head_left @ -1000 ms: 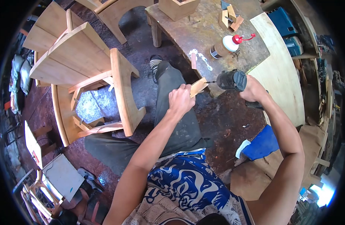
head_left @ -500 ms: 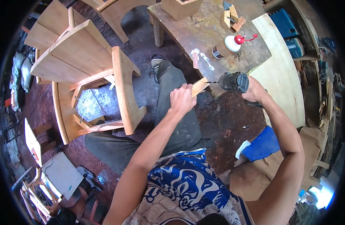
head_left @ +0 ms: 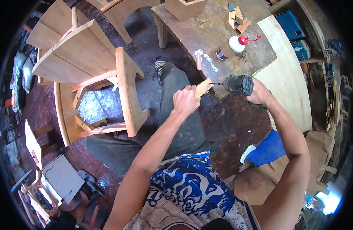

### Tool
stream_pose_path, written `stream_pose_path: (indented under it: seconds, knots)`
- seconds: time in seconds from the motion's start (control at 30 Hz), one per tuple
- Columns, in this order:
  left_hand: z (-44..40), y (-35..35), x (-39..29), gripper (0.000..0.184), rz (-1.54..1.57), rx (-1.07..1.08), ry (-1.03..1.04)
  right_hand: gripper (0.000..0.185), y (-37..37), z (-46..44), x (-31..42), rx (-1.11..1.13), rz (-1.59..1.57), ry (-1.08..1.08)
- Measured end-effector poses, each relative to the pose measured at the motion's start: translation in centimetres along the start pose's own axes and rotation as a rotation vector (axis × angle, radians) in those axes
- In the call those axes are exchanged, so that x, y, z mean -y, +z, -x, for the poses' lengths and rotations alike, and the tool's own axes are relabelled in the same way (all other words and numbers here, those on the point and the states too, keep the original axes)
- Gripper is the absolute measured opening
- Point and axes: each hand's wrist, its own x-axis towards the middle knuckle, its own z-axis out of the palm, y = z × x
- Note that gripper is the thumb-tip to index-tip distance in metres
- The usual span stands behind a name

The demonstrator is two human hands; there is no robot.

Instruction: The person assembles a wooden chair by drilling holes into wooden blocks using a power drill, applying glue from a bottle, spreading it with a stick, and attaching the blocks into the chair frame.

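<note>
My left hand is closed around a small wooden block, held above my thigh near the table's corner. In my right hand is a dark cordless drill, turned sideways so its bit points left. The bit's tip meets the block's right end; whether it has entered the wood I cannot tell. Just beyond, a reddish wood strip lies at the table's edge beside a smear of white glue. A glue bottle with a red cap stands on the table.
A wooden chair stands on the left. The worn worktable holds several wood offcuts and a wooden box. A pale board lies to the right, with blue cases on a shelf behind. Blue cloth lies below.
Almost nothing differs. The drill and the block have shifted very slightly left together, and the bit stays at the block's end.
</note>
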Motion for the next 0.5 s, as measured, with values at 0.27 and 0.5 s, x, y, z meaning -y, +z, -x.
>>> stream_pose_path:
  seconds: [0.27,0.5]
  knots:
    - [-0.3,0.2,0.2,0.027,-0.015,-0.026,0.038,0.045,-2.6,-0.9,3.9,0.252,0.182,0.3]
    - [-0.4,-0.1,0.5,0.028,0.004,-0.005,0.04,0.04,-3.1,-0.8,6.0,0.136,0.273,0.18]
